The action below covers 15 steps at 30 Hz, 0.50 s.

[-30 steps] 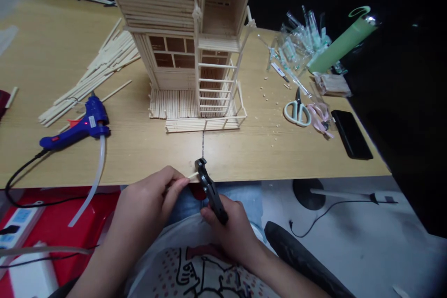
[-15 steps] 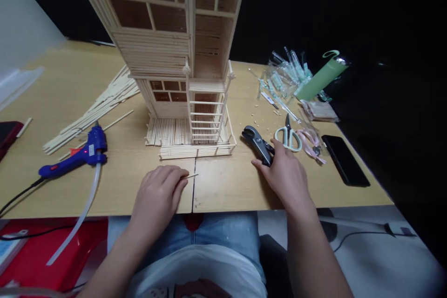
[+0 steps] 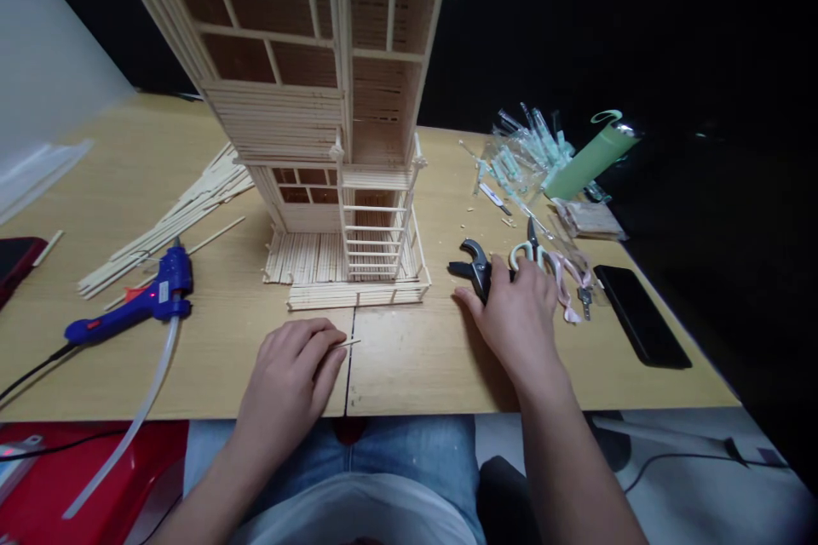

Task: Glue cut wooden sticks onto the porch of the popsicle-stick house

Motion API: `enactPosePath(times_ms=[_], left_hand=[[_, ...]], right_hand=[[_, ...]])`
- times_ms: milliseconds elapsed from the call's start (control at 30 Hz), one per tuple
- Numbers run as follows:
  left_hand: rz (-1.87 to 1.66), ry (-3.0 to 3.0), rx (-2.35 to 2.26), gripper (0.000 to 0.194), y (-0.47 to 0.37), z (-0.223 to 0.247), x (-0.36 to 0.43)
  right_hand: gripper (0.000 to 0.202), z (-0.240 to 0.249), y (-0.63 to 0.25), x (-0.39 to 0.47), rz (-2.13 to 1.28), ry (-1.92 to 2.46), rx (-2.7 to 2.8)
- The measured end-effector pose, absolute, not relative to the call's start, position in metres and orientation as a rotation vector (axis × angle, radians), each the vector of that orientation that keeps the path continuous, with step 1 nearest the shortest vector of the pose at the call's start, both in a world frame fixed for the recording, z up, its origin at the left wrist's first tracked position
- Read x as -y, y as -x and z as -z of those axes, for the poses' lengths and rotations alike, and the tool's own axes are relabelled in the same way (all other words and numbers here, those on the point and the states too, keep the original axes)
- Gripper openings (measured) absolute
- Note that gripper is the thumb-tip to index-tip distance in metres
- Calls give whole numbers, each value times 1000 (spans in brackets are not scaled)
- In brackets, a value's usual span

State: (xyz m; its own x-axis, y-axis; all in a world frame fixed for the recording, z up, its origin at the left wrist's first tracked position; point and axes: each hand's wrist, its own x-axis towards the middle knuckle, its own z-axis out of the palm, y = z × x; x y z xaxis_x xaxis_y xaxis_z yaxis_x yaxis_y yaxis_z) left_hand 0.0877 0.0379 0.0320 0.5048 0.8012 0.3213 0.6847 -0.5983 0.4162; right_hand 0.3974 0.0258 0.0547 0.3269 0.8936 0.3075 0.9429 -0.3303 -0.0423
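Observation:
My left hand rests near the table's front edge, its thumb and fingers pinching a thin stick. To the right, my right hand is wrapped round the handles of a black cutter, whose jaws now show apart and point to the left. Behind both hands stands a tall house model made of pale sticks, with a ladder and a low railing at its base. White-handled scissors lie just beyond my right fingers.
A blue glue gun and a pile of sticks lie at the left. At the right are a black phone, a pink ribbon with a key, a green bottle and plastic wrappers.
My right hand has closed round the cutter's handles, and the cutter has turned with its jaws now open. My left hand keeps the stick. The whole view has shifted a little.

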Motion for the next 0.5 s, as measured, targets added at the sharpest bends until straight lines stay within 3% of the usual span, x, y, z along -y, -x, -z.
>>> enactPosePath(times_ms=[133,233,333,500], left_hand=[[-737,-2479,-1247,13,-86,-33,-37],[-750,-2443,-1239,13,-83,-32,-37],[-768,-2425,-1228,13,-82,-32,-38],[-788,-2423,-1205,12,-80,-30,-37]], right_hand=[[33,-89,-397,-63,68,1928,1786],[23,-107,-390,-99,-170,1713,1961],[20,-110,-378,-128,-302,1778,2119],[13,-98,-359,-156,-224,1911,2130]])
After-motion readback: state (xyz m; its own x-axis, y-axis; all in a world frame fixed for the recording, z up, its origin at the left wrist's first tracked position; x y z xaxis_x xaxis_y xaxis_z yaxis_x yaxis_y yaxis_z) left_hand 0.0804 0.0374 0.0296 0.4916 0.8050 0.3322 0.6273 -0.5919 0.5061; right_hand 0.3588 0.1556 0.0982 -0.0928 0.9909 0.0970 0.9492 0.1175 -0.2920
